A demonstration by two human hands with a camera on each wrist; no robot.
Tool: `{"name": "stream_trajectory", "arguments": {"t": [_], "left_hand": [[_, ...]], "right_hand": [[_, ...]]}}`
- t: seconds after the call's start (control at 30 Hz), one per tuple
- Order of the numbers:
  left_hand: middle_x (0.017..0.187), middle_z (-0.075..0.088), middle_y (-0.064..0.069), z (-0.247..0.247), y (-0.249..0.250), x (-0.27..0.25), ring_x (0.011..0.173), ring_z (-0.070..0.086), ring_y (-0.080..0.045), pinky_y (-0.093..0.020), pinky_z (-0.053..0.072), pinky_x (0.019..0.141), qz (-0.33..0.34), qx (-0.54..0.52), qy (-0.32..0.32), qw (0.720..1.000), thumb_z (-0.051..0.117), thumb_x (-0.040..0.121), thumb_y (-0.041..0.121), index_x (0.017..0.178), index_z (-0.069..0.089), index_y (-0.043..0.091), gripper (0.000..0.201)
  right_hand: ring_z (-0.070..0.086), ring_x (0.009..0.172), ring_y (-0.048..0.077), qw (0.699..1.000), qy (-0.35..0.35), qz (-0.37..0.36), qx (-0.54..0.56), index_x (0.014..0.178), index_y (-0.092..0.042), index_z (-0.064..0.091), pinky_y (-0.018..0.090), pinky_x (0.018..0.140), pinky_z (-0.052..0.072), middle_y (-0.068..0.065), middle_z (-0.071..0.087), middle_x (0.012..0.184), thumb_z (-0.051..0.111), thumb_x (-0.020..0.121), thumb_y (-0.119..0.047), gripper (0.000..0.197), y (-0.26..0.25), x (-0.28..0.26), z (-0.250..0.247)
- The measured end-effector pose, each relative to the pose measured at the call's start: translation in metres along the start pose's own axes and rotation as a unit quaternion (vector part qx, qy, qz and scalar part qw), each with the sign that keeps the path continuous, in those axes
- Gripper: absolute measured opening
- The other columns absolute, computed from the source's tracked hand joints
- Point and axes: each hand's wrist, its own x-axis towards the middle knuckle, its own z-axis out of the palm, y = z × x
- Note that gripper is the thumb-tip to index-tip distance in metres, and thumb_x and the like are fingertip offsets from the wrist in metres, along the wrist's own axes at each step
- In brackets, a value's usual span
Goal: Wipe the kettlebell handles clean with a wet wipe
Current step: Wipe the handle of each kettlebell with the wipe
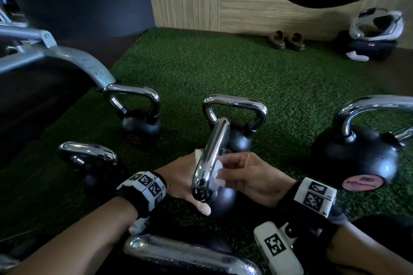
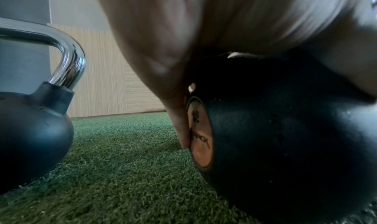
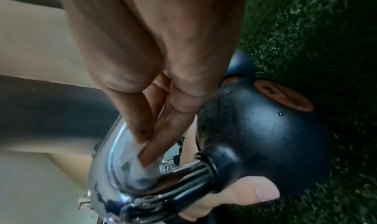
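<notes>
The right hand (image 1: pixel 250 174) pinches the wet wipe (image 1: pixel 215 171) against the near kettlebell's handle (image 1: pixel 211 156), mid-wipe. The left hand (image 1: pixel 185 179) steadies it, grip unclear; the surrounding kettlebells probably remain.

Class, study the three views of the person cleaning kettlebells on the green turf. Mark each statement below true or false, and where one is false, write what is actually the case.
1. The right hand presses a white wet wipe against the chrome handle. True.
2. The kettlebell being wiped stands upright. False: it is tipped over toward the camera.
3. The left hand hangs idle. False: it steadies the kettlebell, its thumb lying against the black body.
4. A pair of shoes sits by the wall. True.
5. The floor is bare concrete. False: it is green artificial turf.
</notes>
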Motion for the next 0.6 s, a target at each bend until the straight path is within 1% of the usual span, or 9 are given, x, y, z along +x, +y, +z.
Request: {"name": "stream_trajectory", "arguments": {"t": [0.07,0.13,0.2,0.27,0.3,0.37,0.43,0.5,0.6], "left_hand": [[0.129,0.039,0.017,0.002,-0.001,0.004,0.127,0.041,-0.010,-0.035,0.047,0.104,0.020,0.032,0.013,0.999,0.085,0.063,0.069,0.103,0.053,0.037,0.061],[0.134,0.036,0.019,0.001,-0.004,0.004,0.131,0.036,-0.009,-0.043,0.046,0.109,0.034,0.041,0.020,0.998,0.084,0.061,0.071,0.114,0.061,0.032,0.069],[0.110,0.032,0.036,0.001,-0.001,0.001,0.111,0.034,0.008,-0.032,0.045,0.099,0.037,0.017,0.041,0.998,0.092,0.061,0.056,0.094,0.051,0.034,0.057],[0.104,0.035,0.050,0.000,-0.001,-0.001,0.105,0.034,0.024,-0.016,0.039,0.090,0.014,-0.040,0.047,0.998,0.101,0.056,0.037,0.082,0.045,0.039,0.061],[0.106,0.033,0.055,0.001,-0.004,-0.001,0.108,0.032,0.029,-0.014,0.039,0.090,0.004,-0.058,0.043,0.997,0.102,0.054,0.036,0.084,0.048,0.044,0.063],[0.128,0.031,0.050,0.005,-0.008,-0.003,0.127,0.033,0.021,-0.026,0.045,0.108,-0.005,-0.072,0.048,0.996,0.101,0.050,0.045,0.116,0.049,0.057,0.086],[0.146,0.032,0.034,0.006,-0.008,-0.004,0.140,0.036,0.004,-0.038,0.038,0.120,-0.013,-0.085,0.055,0.995,0.103,0.050,0.043,0.141,0.036,0.051,0.114],[0.140,0.031,0.037,0.004,-0.005,-0.005,0.137,0.039,0.004,-0.039,0.037,0.121,-0.023,-0.102,0.055,0.993,0.104,0.050,0.035,0.140,0.029,0.053,0.118],[0.145,0.035,0.033,0.003,-0.004,-0.006,0.136,0.037,0.015,-0.035,0.037,0.121,-0.019,-0.108,0.059,0.992,0.103,0.046,0.040,0.136,0.030,0.068,0.119]], "right_hand": [[0.077,0.079,0.021,0.997,0.042,-0.010,0.069,0.107,0.006,0.071,0.028,0.073,0.063,0.016,0.077,0.093,0.065,0.079,0.009,0.029,-0.002,0.004,0.002],[0.077,0.073,0.019,0.995,0.060,-0.022,0.077,0.096,0.002,0.074,0.027,0.069,0.064,0.014,0.078,0.086,0.065,0.075,0.010,0.024,-0.003,0.005,0.005],[0.075,0.067,0.017,0.997,0.057,-0.027,0.046,0.086,-0.004,0.073,0.027,0.064,0.063,0.012,0.077,0.080,0.068,0.070,0.010,0.021,-0.003,0.003,0.009],[0.074,0.065,0.019,0.997,0.066,-0.038,0.004,0.090,0.000,0.067,0.029,0.062,0.062,0.015,0.076,0.079,0.073,0.067,0.010,0.026,0.000,0.002,0.010],[0.074,0.065,0.021,0.995,0.086,-0.050,-0.014,0.094,0.003,0.065,0.030,0.062,0.062,0.018,0.075,0.081,0.076,0.065,0.011,0.032,0.002,0.004,0.010],[0.073,0.065,0.024,0.983,0.160,-0.088,-0.031,0.098,0.008,0.064,0.032,0.063,0.063,0.022,0.073,0.083,0.081,0.061,0.011,0.041,0.003,0.012,0.010],[0.073,0.066,0.026,0.960,0.244,-0.131,-0.031,0.100,0.014,0.062,0.032,0.063,0.063,0.026,0.073,0.085,0.083,0.062,0.016,0.043,0.001,0.022,0.008],[0.072,0.067,0.024,0.939,0.293,-0.165,-0.066,0.099,0.016,0.060,0.030,0.062,0.061,0.029,0.072,0.087,0.083,0.064,0.018,0.042,-0.004,0.025,0.006],[0.070,0.071,0.022,0.924,0.298,-0.175,-0.166,0.089,0.009,0.063,0.030,0.067,0.063,0.028,0.073,0.089,0.090,0.061,0.013,0.039,-0.006,0.021,0.005]]}}
